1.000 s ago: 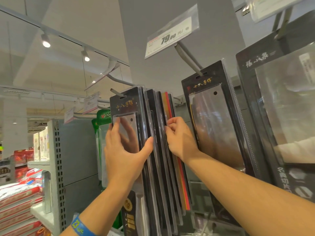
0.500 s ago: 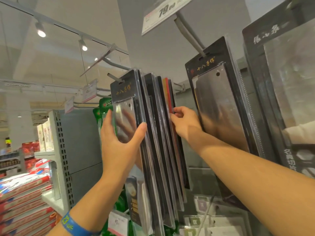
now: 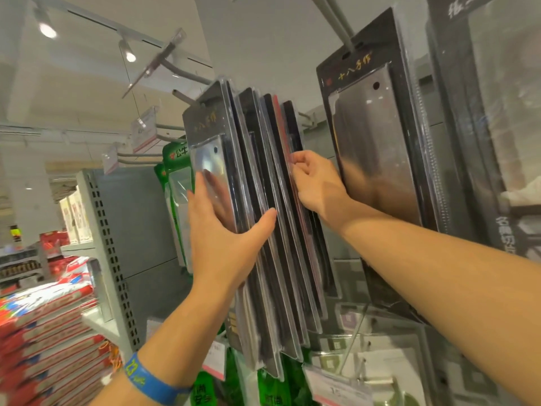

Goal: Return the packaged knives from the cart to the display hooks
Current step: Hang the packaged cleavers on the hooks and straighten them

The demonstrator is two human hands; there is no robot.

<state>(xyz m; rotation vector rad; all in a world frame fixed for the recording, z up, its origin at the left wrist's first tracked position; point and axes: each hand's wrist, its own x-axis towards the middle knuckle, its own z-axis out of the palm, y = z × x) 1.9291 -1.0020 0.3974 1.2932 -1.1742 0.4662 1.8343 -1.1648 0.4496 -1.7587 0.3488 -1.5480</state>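
Several packaged knives in black cards with clear blisters hang together on a grey display hook point(image 3: 182, 96). The front pack point(image 3: 209, 142) shows a cleaver blade. My left hand point(image 3: 225, 230) clasps the front packs, fingers flat on the blister and thumb pressed against the pack edges. My right hand point(image 3: 314, 183) pinches the edge of a red-edged pack point(image 3: 282, 136) near the back of the row. A larger cleaver pack point(image 3: 377, 136) hangs on the neighbouring hook to the right, behind my right forearm.
Another big dark pack point(image 3: 491, 112) fills the far right. Green packaged goods point(image 3: 175, 159) hang behind the row on the left. Price tags point(image 3: 330, 388) and small packs hang below. Red stacked bags point(image 3: 49, 323) lie at lower left beside a grey perforated shelf upright point(image 3: 108, 230).
The view has tilted, so the packs sit higher and nearer in frame. My left hand has slid lower on the front pack. My right hand stays pinching the rear packs.
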